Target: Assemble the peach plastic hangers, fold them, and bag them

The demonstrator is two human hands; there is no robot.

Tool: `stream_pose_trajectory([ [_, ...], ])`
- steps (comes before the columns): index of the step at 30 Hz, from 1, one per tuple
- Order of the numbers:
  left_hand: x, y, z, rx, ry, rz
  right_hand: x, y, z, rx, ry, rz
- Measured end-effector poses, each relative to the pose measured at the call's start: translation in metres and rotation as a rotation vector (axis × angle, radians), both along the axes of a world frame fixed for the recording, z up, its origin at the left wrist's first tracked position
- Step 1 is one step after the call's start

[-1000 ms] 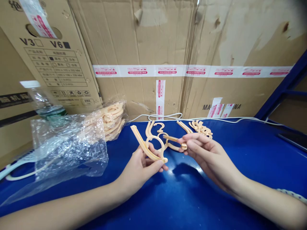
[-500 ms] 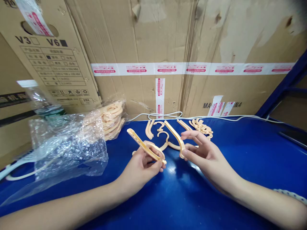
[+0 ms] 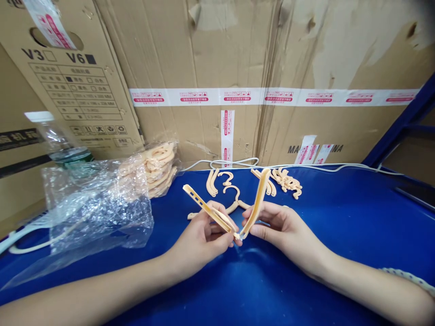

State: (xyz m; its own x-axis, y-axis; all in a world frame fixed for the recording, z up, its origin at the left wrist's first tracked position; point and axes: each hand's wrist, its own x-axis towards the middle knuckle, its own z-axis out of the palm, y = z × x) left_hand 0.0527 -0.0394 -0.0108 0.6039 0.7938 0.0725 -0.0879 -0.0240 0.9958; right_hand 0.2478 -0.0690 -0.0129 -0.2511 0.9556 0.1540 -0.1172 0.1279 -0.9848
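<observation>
My left hand (image 3: pixel 205 237) is closed round a cream plastic hanger arm (image 3: pixel 200 202) with slots along it; a curved piece, apparently a hook (image 3: pixel 224 216), lies alongside in the same grip. Between the thumb and fingers of my right hand (image 3: pixel 277 224) is a second hanger arm (image 3: pixel 258 199), tilted up with its hollow side showing. The lower ends of the two arms meet or nearly meet between my hands; whether they are joined I cannot tell. Just behind my hands lies an assembled hanger (image 3: pixel 232 207), partly hidden by them.
Loose hanger arms (image 3: pixel 212 182), a hook (image 3: pixel 227 177) and a pile of hooks (image 3: pixel 287 183) lie at the back of the blue table (image 3: pixel 340 244). A clear plastic bag (image 3: pixel 102 208) of hanger parts and a bottle (image 3: pixel 64 142) stand left. Cardboard boxes (image 3: pixel 190 59) and a white cable (image 3: pixel 306 166) border the back.
My right hand has moved left and turned its hanger arm, so the hollow side shows and its lower end is at the left-hand piece. My left hand has shifted only slightly.
</observation>
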Motion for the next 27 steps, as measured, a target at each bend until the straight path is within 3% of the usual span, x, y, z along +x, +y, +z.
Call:
stream_pose_trajectory([
  [7,-0.0022,-0.0012,-0.0022,0.049,0.023,-0.036,-0.0011,0.0004,0.0013,-0.005,0.029,0.054],
  [11,-0.0039,-0.0021,-0.0045,0.107,0.043,0.011,-0.0019,-0.0006,0.0028,0.009,0.025,0.067],
  [19,-0.0022,-0.0047,0.0009,0.056,0.079,0.1,-0.0019,-0.0034,0.0021,0.033,-0.009,0.042],
  [27,-0.0031,-0.0031,-0.0052,0.03,0.059,0.181,-0.0036,-0.0057,-0.0009,0.014,-0.051,-0.026],
])
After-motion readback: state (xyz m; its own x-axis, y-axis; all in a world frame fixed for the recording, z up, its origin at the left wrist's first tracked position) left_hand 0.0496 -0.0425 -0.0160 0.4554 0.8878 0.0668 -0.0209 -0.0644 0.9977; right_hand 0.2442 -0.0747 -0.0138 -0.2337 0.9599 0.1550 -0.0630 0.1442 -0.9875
